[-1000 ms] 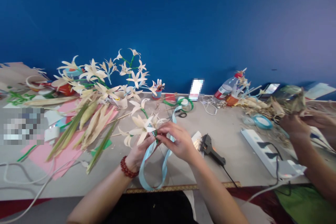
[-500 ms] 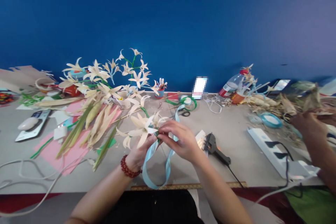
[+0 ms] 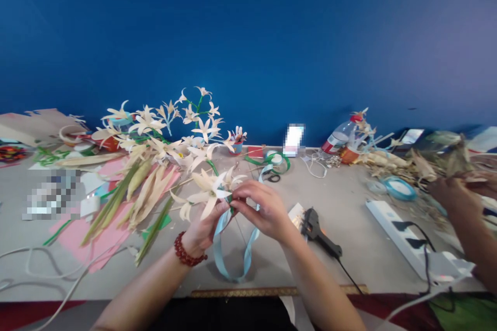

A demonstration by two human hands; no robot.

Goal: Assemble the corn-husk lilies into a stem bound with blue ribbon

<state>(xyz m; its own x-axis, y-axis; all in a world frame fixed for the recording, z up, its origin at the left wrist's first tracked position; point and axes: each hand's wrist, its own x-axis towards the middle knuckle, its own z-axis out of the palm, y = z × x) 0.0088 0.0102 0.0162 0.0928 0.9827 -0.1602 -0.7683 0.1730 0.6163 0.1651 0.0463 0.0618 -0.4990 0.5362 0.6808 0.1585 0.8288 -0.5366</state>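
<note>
My left hand (image 3: 205, 225), with a red bead bracelet at the wrist, is closed round the stem of a cream artificial flower spray (image 3: 209, 192). The petals look like dried corn husk and point up and to the left. My right hand (image 3: 264, 209) pinches the green-wrapped stem (image 3: 232, 209) between thumb and fingertips, close beside the left thumb. A light blue ribbon (image 3: 218, 256) hangs from the stem in a loop below both hands. It rises behind my right hand towards the back of the table. Where exactly the ribbon joins the stem is hidden by fingers.
Finished flower stems (image 3: 147, 121) and husks (image 3: 145, 196) fill the left side. A black glue gun (image 3: 320, 235) lies right of my hands, beyond it a power strip (image 3: 404, 243). Scissors (image 3: 274, 178) lie behind. A co-worker's hands (image 3: 458, 194) work at far right.
The whole scene sits slightly lower in view as the head tilts up. Both hands keep their hold on the flower stem, with only a slight shift of the fingers and ribbon loop.
</note>
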